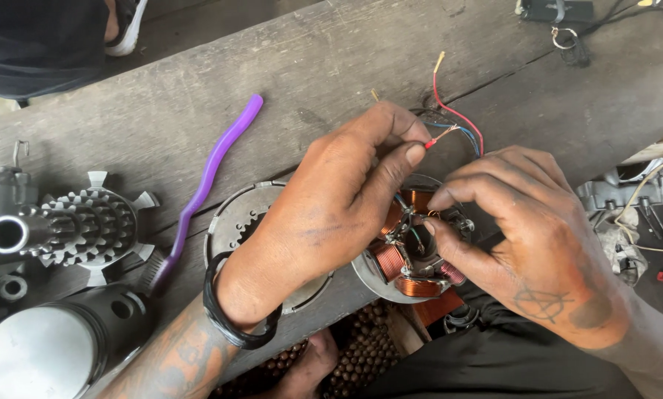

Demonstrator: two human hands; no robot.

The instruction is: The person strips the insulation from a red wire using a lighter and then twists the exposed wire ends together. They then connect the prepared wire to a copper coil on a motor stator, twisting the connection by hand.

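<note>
Left hand [331,214] pinching a red wire [450,111] end in its grip, right hand [524,244] grasping the copper-coil stator [413,262] at the tabletop [331,59] near edge, purple brush [206,177] and gear [87,225] left

The counter [331,59] lies bare along its far stretch, between the purple brush [206,177] and the red wire [457,114]; a hand could pass there freely. On the left, the gear cluster [87,225] and the piston [51,351] crowd the near corner. In the middle, the left hand [331,207] covers a metal disc [235,222], and the right hand [524,244] closes on the stator [413,255], with loose wires rising just behind. Engine parts [634,196] block the right edge.
</note>
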